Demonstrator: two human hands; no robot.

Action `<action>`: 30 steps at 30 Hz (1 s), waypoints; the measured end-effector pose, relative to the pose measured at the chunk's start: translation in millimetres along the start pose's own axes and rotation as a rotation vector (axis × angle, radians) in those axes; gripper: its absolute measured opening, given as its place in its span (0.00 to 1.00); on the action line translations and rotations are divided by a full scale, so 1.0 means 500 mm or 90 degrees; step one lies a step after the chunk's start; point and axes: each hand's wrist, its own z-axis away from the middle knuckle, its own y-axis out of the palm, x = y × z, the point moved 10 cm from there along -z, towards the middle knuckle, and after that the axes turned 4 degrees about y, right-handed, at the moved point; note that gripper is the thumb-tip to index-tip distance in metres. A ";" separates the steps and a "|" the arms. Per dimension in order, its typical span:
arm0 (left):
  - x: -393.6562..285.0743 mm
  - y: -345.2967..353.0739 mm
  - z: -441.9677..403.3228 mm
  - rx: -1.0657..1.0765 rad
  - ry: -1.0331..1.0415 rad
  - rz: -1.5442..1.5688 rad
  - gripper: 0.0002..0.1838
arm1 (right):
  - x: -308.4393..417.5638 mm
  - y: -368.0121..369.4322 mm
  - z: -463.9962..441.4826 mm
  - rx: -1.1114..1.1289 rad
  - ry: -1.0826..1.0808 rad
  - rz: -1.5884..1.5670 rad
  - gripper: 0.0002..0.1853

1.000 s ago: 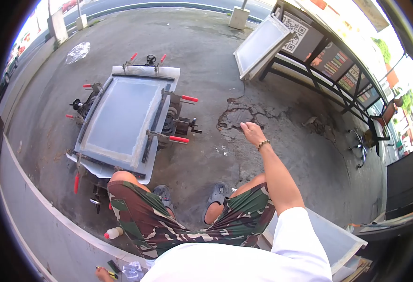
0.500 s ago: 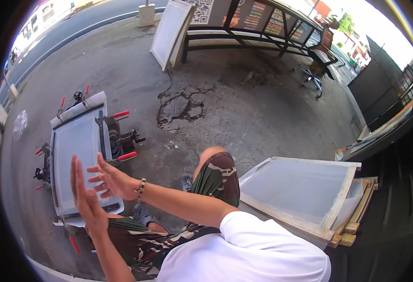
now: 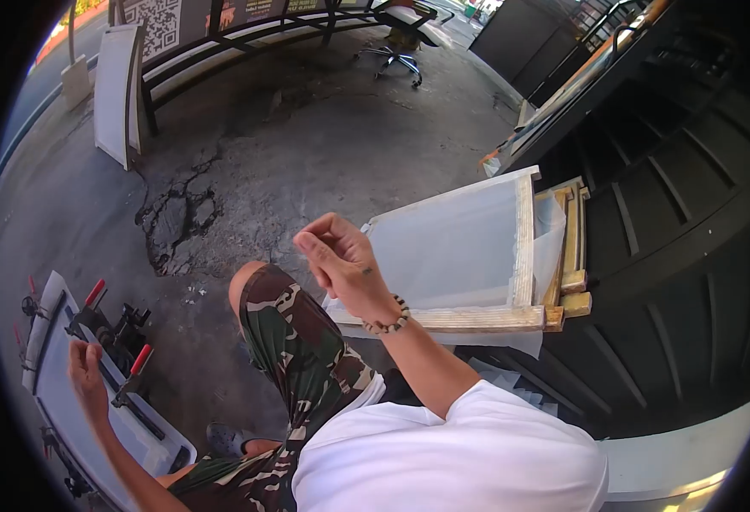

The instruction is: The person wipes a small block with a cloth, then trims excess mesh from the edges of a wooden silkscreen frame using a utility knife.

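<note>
The frame [image 3: 524,247] is wood; the pavement [image 3: 324,145] rough concrete.

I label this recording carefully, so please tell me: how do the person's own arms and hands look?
The right hand is gloveless, with a small dark mark on its back and a bracelet of pale and dark beads; higher up is a short white sleeve. The left hand is gloveless too, with no bracelet visible; its sleeve is unseen.

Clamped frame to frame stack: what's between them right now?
In the head view, grey concrete floor and the person's bent knee in camouflage shorts lie between the clamped frame and the frame stack.
</note>
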 end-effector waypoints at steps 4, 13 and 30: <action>0.079 0.012 0.040 0.043 -0.055 0.020 0.20 | 0.181 -0.210 0.113 -0.251 -0.066 0.558 0.16; 0.068 0.033 0.053 0.117 -0.098 0.064 0.19 | 0.489 -0.563 0.131 -0.459 -0.050 1.020 0.13; 0.235 0.094 0.121 0.240 -0.159 -0.076 0.14 | 0.342 -1.219 0.006 -0.308 0.472 1.032 0.15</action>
